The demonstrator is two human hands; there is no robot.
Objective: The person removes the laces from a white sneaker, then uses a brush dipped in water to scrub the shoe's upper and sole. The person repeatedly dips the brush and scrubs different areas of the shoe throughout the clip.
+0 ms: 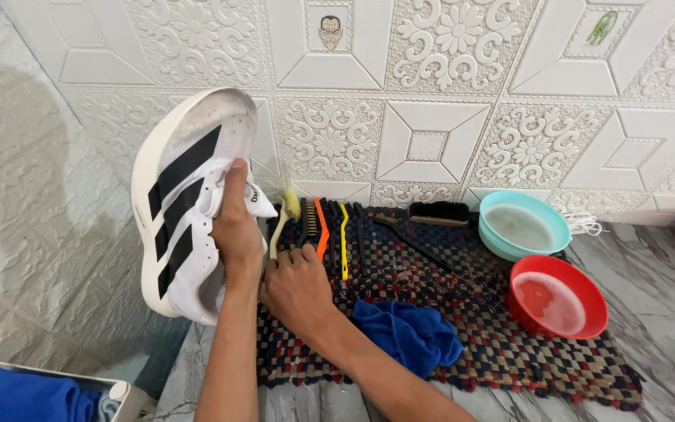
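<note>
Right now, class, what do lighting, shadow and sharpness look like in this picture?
Head view: soft, even light; a broad grey shadow lies on the left wall behind the white shoe; faint sheen on the water in the red bowl; hands and brushes appear sharp; straight lines bend slightly near the edges.

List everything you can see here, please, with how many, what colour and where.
Shoe: one, white with black stripes, held up at left.
Brushes: a row, yellow, orange, black handles, on the mat's far edge.
Mat: one, dark woven check, on the marble counter.
Cloth: one, blue, on the mat.
Bowls: two, teal behind, red in front, at right.
Left hand: grips the shoe.
Right hand: at the brushes, on a pale-handled one.
</note>
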